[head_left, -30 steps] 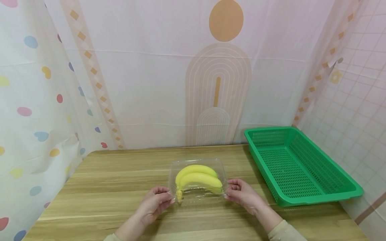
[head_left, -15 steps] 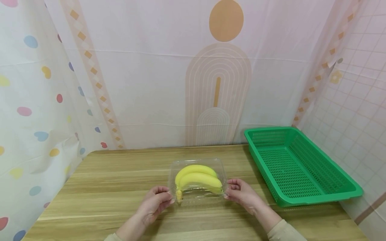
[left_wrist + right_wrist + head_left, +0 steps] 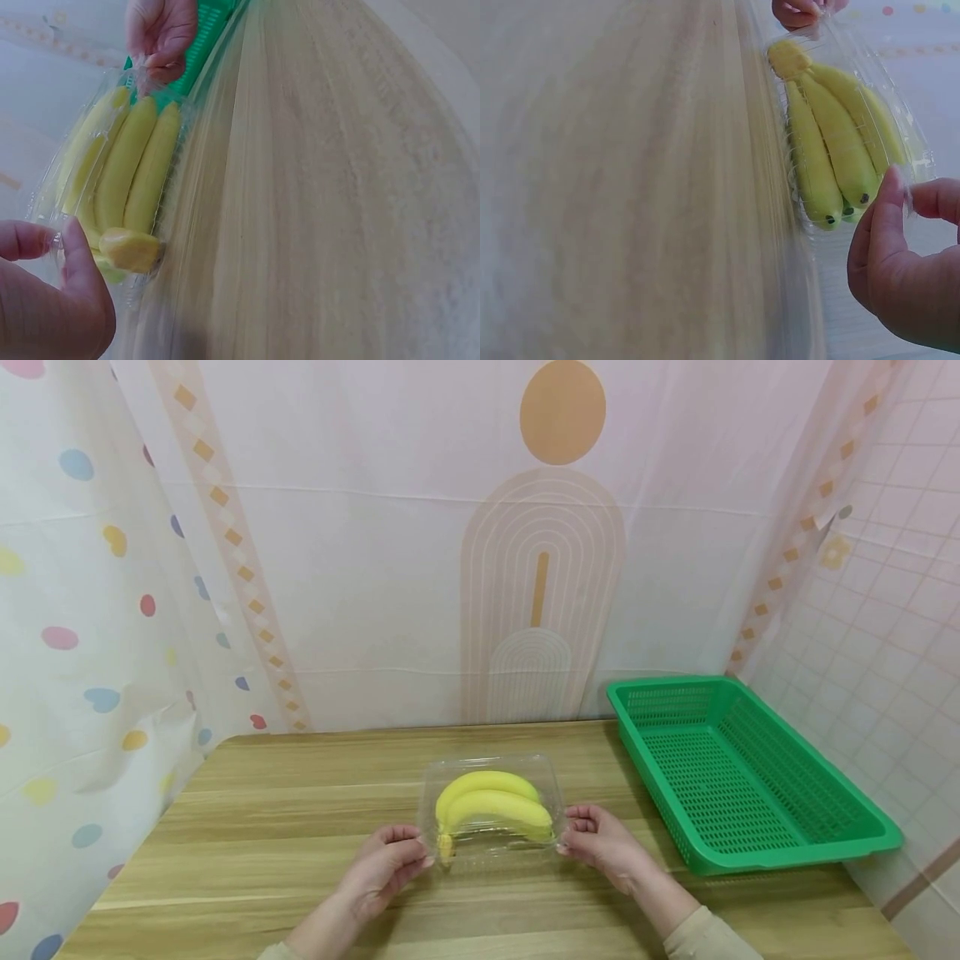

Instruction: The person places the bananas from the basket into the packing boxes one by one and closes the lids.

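Observation:
A clear plastic clamshell box (image 3: 487, 860) stands in front of me on the table, its lid over a bunch of yellow bananas (image 3: 498, 806). My left hand (image 3: 382, 868) pinches the box's near left corner between thumb and fingers. At the near right corner, my right hand (image 3: 607, 847) pinches the rim in the same way. In the left wrist view the bananas (image 3: 124, 165) lie with their stem end toward the left hand (image 3: 56, 300). The right wrist view shows their dark tips near the right hand (image 3: 911, 262).
A green slotted plastic basket (image 3: 750, 793) stands on the right of the wooden table (image 3: 300, 793). Patterned curtains (image 3: 375, 568) hang behind the table and at both sides.

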Demonstrator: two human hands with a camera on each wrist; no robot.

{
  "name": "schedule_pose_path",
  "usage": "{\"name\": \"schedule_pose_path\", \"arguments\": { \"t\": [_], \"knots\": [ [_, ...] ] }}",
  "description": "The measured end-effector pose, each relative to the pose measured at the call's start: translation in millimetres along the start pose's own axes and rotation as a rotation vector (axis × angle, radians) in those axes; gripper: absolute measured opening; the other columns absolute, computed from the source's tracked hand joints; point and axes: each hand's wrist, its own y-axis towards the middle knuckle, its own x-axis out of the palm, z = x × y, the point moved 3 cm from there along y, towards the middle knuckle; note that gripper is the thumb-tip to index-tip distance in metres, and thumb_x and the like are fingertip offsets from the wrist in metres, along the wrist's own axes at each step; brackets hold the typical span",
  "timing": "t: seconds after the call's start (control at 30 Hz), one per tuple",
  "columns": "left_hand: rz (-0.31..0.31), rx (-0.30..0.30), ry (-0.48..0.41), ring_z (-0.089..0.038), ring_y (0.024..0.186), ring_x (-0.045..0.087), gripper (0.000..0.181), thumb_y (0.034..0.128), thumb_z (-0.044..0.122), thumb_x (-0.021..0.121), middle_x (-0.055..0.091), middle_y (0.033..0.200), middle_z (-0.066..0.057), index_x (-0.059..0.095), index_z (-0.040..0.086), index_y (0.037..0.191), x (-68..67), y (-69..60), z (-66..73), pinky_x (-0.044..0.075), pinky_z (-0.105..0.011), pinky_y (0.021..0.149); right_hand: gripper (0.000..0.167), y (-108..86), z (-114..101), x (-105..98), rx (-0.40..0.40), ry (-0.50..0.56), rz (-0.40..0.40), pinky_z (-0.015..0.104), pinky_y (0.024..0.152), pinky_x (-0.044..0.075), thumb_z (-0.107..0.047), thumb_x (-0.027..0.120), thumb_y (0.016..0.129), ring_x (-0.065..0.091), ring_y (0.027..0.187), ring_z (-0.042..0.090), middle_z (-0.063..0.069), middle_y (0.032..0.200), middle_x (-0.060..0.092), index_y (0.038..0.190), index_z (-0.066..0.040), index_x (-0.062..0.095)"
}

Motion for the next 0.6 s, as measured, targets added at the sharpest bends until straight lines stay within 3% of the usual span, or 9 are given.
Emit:
{"name": "schedule_pose_path", "arguments": {
  "t": [0.2,0.4,0.6],
  "knots": [
    [-0.053,-0.02,0.009,-0.015,0.078,0.061,0.031,0.0865,-0.013,0.058,0.051,0.092,-0.01,0.042,-0.012,0.112,-2.7,-1.4,2.0,0.058,-0.025,0.075,0.051,-0.2,-0.9,-1.3,0.01,0.027,-0.015,0.027,0.082,0.057,0.01,0.059,0.088,0.053,0.086,0.016,0.009,0.098,0.045,0.131,0.02,0.032],
    [-0.083,-0.006,0.076,-0.017,0.083,0.059,0.039,0.0879,-0.006,0.062,0.052,0.096,-0.011,0.04,-0.014,0.119,-7.2,-2.8,4.9,0.058,-0.029,0.081,0.058,-1.8,-2.3,-2.1,0.009,0.031,-0.045,0.028,0.083,0.057,0.007,0.061,0.089,0.056,0.086,0.015,0.01,0.099,0.045,0.135,0.02,0.028],
    [-0.022,0.046,0.178,-0.018,0.085,0.058,0.043,0.089,-0.001,0.063,0.053,0.099,-0.012,0.041,-0.015,0.123,-12.7,-3.0,11.1,0.059,-0.034,0.08,0.063,-3.2,-7.0,-7.1,0.008,-0.032,-0.003,0.031,0.082,0.058,0.0,0.062,0.088,0.06,0.087,0.018,0.015,0.106,0.048,0.138,0.018,0.027]
  ]
}}
